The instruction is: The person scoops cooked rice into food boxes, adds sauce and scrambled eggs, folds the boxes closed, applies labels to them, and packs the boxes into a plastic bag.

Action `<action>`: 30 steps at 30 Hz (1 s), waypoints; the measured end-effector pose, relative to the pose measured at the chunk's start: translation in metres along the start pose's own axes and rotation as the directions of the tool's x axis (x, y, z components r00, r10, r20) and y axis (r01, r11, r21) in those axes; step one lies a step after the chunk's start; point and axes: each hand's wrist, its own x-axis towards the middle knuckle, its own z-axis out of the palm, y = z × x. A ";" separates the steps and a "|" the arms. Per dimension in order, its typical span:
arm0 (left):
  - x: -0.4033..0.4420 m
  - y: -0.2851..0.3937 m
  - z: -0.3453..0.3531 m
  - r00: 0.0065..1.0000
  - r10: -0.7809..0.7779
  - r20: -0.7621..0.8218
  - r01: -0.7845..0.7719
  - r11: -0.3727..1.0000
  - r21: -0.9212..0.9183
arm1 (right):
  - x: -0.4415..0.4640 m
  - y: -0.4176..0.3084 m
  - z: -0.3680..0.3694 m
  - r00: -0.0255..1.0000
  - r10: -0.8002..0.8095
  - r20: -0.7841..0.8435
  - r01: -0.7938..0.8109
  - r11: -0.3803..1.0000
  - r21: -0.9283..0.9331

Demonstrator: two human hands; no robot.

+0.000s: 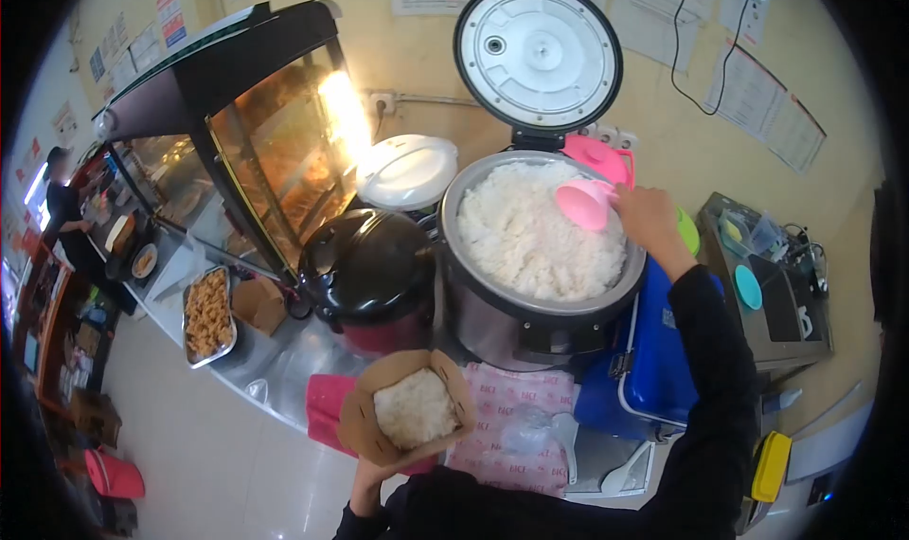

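My left hand (pixel 371 474) is wrapped round the underside of an open brown cardboard food box (pixel 358 434), with its fingers partly hidden beneath. White rice (pixel 415 409) covers the bottom of the box. My right hand (pixel 653 220) grips the handle of a pink plastic cup (pixel 583 205). That cup rests tilted at the right side of the heap of cooked rice (pixel 516 232) inside a large rice cooker (pixel 488 336). The cooker's lid (pixel 542 59) stands upright at the back.
Left of the cooker stands a closed dark pot (pixel 365 265); a lit display cabinet (pixel 275 152) is beyond it. A foil tray (pixel 208 317) of fried pieces sits on the counter's left. A blue cool box (pixel 663 351) is at right. Another person (pixel 66 208) stands far left.
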 end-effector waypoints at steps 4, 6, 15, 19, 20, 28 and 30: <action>-0.008 -0.021 -0.005 0.996 -0.077 0.039 0.075 0.996 0.052 | -0.010 -0.025 0.006 0.996 -0.080 0.029 0.077 0.993 0.092; -0.007 -0.022 -0.007 0.993 -0.098 0.060 0.094 0.993 0.073 | -0.021 -0.038 -0.005 0.992 -0.108 0.063 0.101 0.989 0.108; 0.018 -0.004 0.000 0.989 -0.051 0.142 0.031 0.990 0.140 | -0.033 -0.027 -0.030 0.944 -0.276 0.182 0.187 0.900 0.394; 0.032 0.035 0.007 0.984 0.070 0.163 -0.092 0.986 0.138 | -0.024 -0.016 -0.030 0.916 -0.260 0.306 0.051 0.832 0.553; 0.036 0.052 0.013 0.981 0.129 0.143 -0.144 0.984 0.102 | -0.020 -0.013 -0.031 0.907 -0.248 0.340 0.014 0.826 0.564; 0.071 0.109 0.036 0.956 0.288 0.061 -0.293 0.950 0.111 | -0.023 0.013 -0.016 0.849 -0.231 0.475 -0.177 0.723 0.668; 0.079 0.119 0.048 0.922 0.385 0.050 -0.387 0.904 0.181 | -0.028 0.020 -0.023 0.897 -0.191 0.399 -0.160 0.700 0.696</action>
